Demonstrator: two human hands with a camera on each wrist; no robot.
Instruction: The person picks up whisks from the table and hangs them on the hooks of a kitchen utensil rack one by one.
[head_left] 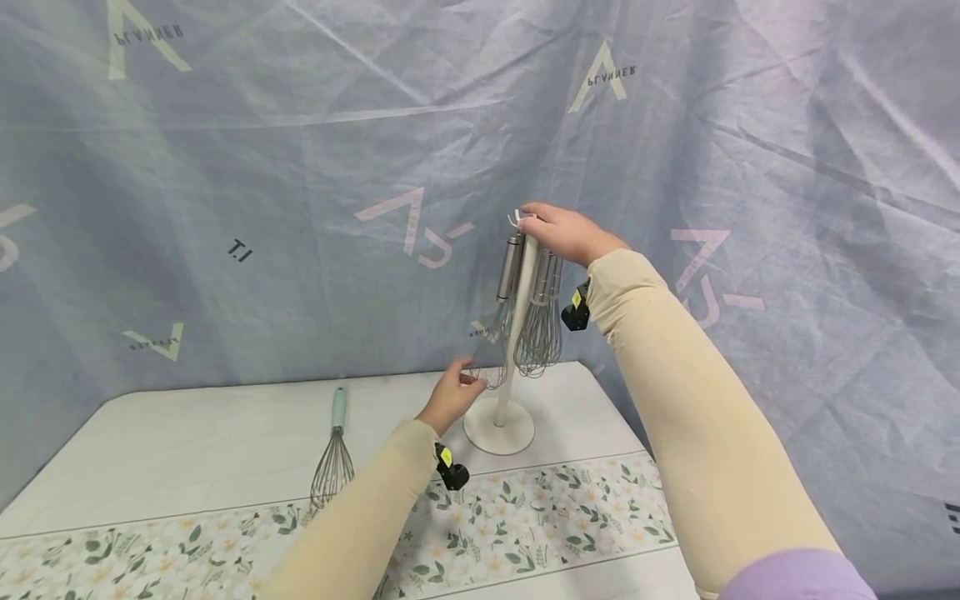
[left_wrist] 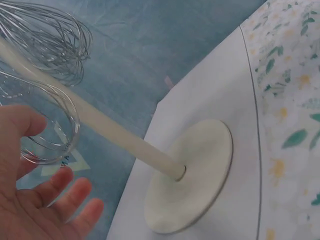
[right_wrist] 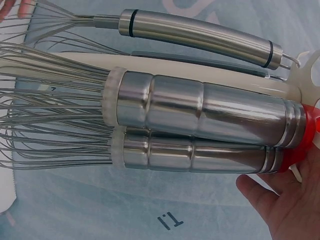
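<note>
A cream whisk stand [head_left: 517, 333] with hooks at its top stands on a round base [left_wrist: 192, 185]. My right hand [head_left: 566, 232] grips the stand's top from above, its fingers over the hooks. Below that hand hang two whisks with shiny steel handles [right_wrist: 210, 107] and red ends. On the stand's left side hangs a whisk with a brushed steel handle [right_wrist: 200, 37] and black bands. My left hand [head_left: 452, 396] pinches the wire loops [left_wrist: 75, 120] at the low end of a whisk on that side, thumb in front; its other fingers are spread loosely.
A whisk with a mint green handle [head_left: 339, 408] lies on the white tabletop [head_left: 225, 442], left of my left forearm. A floral strip [head_left: 540, 525] crosses the table's front. Behind hangs a grey-blue printed cloth [head_left: 300, 208]. Another dark grey handle [right_wrist: 200, 65] shows behind the pole.
</note>
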